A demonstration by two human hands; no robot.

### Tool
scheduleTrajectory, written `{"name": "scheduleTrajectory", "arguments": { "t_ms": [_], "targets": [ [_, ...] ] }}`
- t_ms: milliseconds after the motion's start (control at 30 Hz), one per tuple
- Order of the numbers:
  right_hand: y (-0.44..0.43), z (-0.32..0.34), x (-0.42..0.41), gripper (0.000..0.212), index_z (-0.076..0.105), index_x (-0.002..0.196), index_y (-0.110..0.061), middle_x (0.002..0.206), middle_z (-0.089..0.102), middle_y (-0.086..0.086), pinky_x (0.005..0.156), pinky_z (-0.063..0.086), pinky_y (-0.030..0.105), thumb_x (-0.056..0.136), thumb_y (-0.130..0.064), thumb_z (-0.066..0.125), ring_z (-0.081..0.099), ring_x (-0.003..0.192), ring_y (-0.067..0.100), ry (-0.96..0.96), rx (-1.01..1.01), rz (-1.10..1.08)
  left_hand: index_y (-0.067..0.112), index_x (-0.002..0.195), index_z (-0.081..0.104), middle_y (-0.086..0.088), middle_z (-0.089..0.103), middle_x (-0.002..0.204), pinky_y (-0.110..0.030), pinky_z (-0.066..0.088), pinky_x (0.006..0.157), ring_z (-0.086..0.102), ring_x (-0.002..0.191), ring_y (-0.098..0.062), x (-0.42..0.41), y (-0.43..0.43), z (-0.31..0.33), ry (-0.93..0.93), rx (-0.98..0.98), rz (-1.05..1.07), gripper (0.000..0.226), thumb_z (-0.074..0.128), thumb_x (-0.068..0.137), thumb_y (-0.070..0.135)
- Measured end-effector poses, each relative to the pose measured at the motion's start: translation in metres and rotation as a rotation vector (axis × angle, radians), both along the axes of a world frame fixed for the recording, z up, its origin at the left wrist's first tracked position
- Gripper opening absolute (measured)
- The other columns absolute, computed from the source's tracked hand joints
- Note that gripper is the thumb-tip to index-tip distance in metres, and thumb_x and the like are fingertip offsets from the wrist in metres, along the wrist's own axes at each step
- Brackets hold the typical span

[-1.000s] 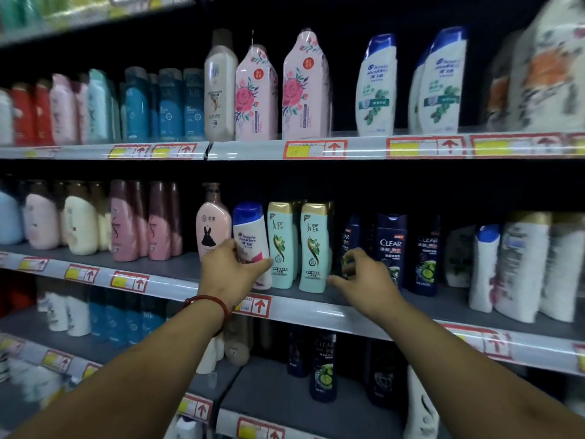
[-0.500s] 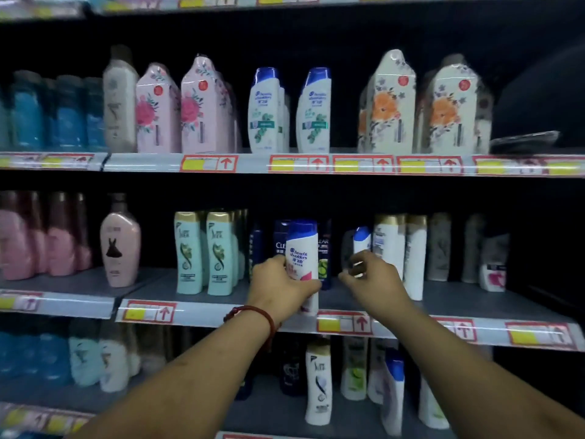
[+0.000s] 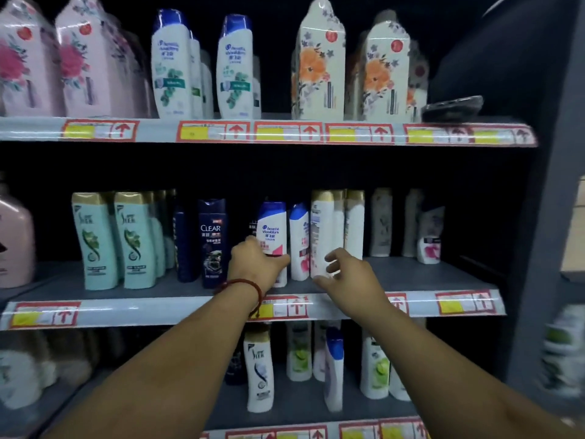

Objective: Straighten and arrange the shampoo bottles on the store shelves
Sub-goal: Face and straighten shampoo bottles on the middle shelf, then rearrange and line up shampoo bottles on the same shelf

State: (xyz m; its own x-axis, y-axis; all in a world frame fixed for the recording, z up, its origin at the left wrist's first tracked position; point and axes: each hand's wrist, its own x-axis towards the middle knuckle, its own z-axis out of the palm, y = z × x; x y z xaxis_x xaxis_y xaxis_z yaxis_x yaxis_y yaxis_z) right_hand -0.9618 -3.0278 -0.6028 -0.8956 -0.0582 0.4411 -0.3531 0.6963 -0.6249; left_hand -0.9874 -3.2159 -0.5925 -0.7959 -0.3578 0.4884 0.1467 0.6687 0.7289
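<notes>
Where the head view looks at the middle shelf (image 3: 152, 291), a white bottle with a blue cap (image 3: 273, 228) is held low down by the left hand (image 3: 254, 264) — its fingers are curled round it. The bottle stands upright, just left of a second blue-capped bottle (image 3: 299, 245). The right hand (image 3: 346, 275) is held open with fingers spread, just in front of a gold-capped bottle (image 3: 320, 236), which is not gripped — that bottle lies right ahead of its fingertips. On this shelf, green bottles (image 3: 95, 245) and a dark bottle (image 3: 212, 245) are seen further left.
</notes>
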Motion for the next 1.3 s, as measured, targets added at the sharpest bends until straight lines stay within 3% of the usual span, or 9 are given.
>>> {"name": "scheduleTrajectory", "arguments": {
  "t_ms": [300,467,633,767,933,1067,1167,1233,1300],
  "targets": [
    [-0.006,-0.029,0.022,0.038,0.056,0.126,-0.021,0.128,0.060,-0.006,0.092,0.043,0.022,0.092,-0.035,0.065,0.054,0.117,0.011,0.313,0.055,-0.004,0.009,0.124,0.049,-0.012,0.054,0.121,-0.041,0.051,0.093,0.054,0.113,-0.030,0.010,-0.001,-0.016,0.040,0.007,0.002,0.070,0.081,0.075,0.046],
    [-0.004,-0.079,0.036,0.037,0.058,0.121,-0.020,0.118,0.061,-0.005,0.090,0.049,0.031,0.091,-0.040,0.067,0.056,0.110,0.013,0.356,0.037,-0.040,0.026,0.110,0.052,0.008,0.055,0.106,-0.025,0.045,0.090,0.053,0.104,-0.013,0.063,-0.008,-0.061,0.358,0.026,-0.125,0.037,0.075,0.084,0.038],
    [-0.018,-0.128,0.042,0.025,0.060,0.110,-0.016,0.115,0.059,-0.002,0.093,0.048,0.039,0.090,-0.027,0.069,0.054,0.109,0.016,0.473,-0.072,-0.082,0.028,0.104,0.053,0.011,0.057,0.096,-0.029,0.050,0.084,0.054,0.093,-0.013,0.087,-0.030,-0.144,0.289,0.043,-0.138,0.030,0.075,0.084,0.036],
    [-0.024,-0.168,0.041,0.025,0.062,0.110,-0.012,0.124,0.057,0.003,0.101,0.044,0.037,0.090,-0.025,0.070,0.052,0.119,0.022,0.507,-0.006,-0.124,0.031,0.111,0.050,0.012,0.056,0.106,-0.031,0.051,0.086,0.056,0.097,-0.008,0.085,-0.042,-0.209,0.099,0.166,-0.129,0.036,0.072,0.085,0.044],
    [-0.019,-0.228,0.024,0.036,0.059,0.117,-0.013,0.127,0.052,0.004,0.103,0.042,0.041,0.087,-0.027,0.073,0.047,0.121,0.022,0.397,-0.076,-0.250,0.029,0.118,0.050,0.009,0.056,0.118,-0.035,0.052,0.095,0.055,0.104,-0.005,0.072,-0.037,-0.268,-0.018,0.366,-0.093,0.044,0.075,0.084,0.040],
    [-0.021,-0.238,-0.003,0.060,0.049,0.128,-0.009,0.131,0.042,0.008,0.102,0.042,0.039,0.081,-0.033,0.079,0.046,0.118,0.024,0.224,-0.342,-0.422,0.025,0.132,0.047,0.006,0.053,0.131,-0.034,0.048,0.099,0.054,0.115,-0.014,0.037,-0.032,-0.270,-0.083,0.469,-0.120,0.060,0.077,0.083,0.039],
    [-0.021,-0.243,-0.019,0.057,0.050,0.126,-0.011,0.127,0.044,0.006,0.090,0.045,0.024,0.081,-0.031,0.079,0.054,0.102,0.017,0.038,-0.474,-0.359,0.027,0.124,0.055,0.009,0.063,0.121,-0.029,0.054,0.088,0.062,0.107,-0.009,0.020,-0.030,-0.268,-0.102,0.550,-0.201,0.045,0.077,0.084,0.030],
    [-0.017,-0.248,-0.024,0.042,0.056,0.117,-0.014,0.111,0.057,0.004,0.070,0.044,0.010,0.084,-0.028,0.078,0.059,0.085,0.010,-0.068,-0.486,-0.304,0.025,0.117,0.059,0.009,0.068,0.111,-0.018,0.056,0.071,0.067,0.096,-0.005,0.014,-0.028,-0.272,-0.139,0.565,-0.266,0.036,0.076,0.086,0.022],
    [-0.013,-0.251,-0.027,0.030,0.059,0.110,-0.016,0.096,0.065,-0.002,0.062,0.042,0.013,0.087,-0.025,0.076,0.060,0.081,0.008,-0.113,-0.507,-0.268,0.022,0.117,0.060,0.010,0.069,0.107,-0.012,0.053,0.061,0.068,0.087,-0.001,0.010,-0.028,-0.274,-0.159,0.547,-0.305,0.034,0.075,0.087,0.019]
  ]
}}
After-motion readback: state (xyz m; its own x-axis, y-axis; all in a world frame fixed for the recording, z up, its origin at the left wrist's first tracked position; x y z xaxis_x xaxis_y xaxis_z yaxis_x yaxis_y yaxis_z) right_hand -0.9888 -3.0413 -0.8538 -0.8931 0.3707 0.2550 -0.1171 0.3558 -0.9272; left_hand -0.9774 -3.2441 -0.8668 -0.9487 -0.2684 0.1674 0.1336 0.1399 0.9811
